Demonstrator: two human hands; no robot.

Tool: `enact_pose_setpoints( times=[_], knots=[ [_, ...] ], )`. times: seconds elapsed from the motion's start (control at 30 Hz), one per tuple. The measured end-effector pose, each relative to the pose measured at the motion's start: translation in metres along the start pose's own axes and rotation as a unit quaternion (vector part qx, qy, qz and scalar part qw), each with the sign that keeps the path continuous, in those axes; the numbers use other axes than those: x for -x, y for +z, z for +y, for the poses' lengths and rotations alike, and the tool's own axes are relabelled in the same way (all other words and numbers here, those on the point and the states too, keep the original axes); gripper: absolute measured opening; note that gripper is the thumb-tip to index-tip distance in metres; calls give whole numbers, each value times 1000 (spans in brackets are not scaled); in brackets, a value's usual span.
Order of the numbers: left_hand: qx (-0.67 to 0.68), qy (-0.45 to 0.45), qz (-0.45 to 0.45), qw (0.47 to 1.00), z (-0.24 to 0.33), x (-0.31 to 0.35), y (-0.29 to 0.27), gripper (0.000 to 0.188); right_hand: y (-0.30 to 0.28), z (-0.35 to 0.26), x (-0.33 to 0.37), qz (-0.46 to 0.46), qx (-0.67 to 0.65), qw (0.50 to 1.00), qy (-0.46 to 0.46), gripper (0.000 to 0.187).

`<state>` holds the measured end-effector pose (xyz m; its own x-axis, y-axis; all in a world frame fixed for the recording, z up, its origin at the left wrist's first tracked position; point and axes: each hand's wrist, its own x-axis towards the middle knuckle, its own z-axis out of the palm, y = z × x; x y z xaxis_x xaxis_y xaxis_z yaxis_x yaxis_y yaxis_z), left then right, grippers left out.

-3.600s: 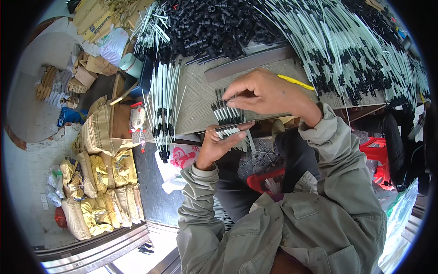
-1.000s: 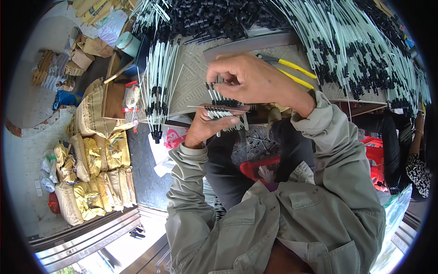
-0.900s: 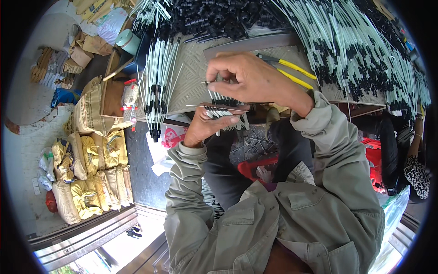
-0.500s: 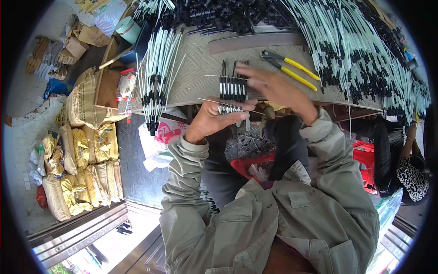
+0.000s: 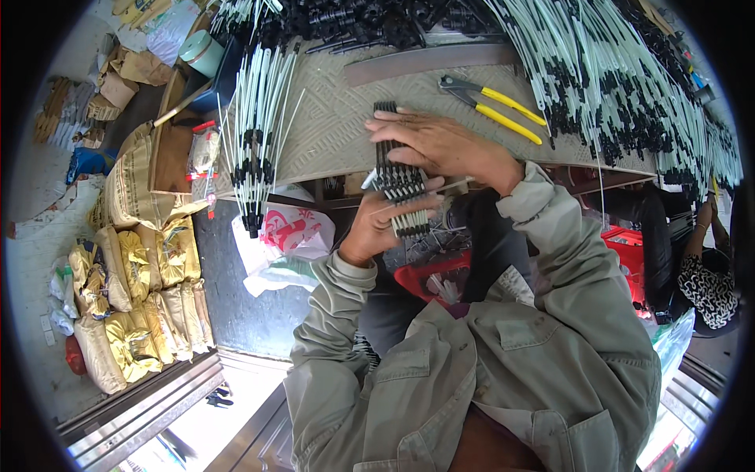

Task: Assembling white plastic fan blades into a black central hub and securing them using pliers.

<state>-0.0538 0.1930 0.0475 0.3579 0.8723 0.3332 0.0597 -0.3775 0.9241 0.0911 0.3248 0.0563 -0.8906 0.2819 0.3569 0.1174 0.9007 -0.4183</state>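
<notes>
A bundle of narrow black-and-white strips (image 5: 403,187) stands over the table's near edge, its dark ends pointing away from me. My left hand (image 5: 385,223) is closed round its lower, pale part, with the fingers across the front. My right hand (image 5: 440,148) grips the upper black part from the right, fingers bent over the strips and covering much of them. A thin light rod (image 5: 458,185) sticks out to the right of the bundle between my hands. The strips' exact kind cannot be made out.
Yellow-handled cutters (image 5: 503,114) and a long brown flat bar (image 5: 432,61) lie on the patterned tabletop (image 5: 330,98). Pale rods with black fittings are heaped at the right (image 5: 582,71) and left (image 5: 259,126). Another person (image 5: 708,287) sits at far right.
My right hand has come down and left onto the bundle's upper end. The bundle and my left hand have moved slightly lower, and the strips sit closer together.
</notes>
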Motion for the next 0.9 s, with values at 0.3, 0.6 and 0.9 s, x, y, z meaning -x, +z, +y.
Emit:
enact_pose_setpoints(
  times=[0.3, 0.6, 0.9],
  knots=[
    [-195, 17, -22, 980, 27, 28, -40, 72, 1, 8, 0, 53, -71, 994, 58, 41],
    [-534, 32, -135, 834, 26, -9, -58, 102, -13, 10, -16, 76, -49, 993, 71, 38],
    [-548, 50, -153, 821, 10, -27, -56, 100, -104, 97, -58, 147, -75, 973, 162, 24]
  ],
)
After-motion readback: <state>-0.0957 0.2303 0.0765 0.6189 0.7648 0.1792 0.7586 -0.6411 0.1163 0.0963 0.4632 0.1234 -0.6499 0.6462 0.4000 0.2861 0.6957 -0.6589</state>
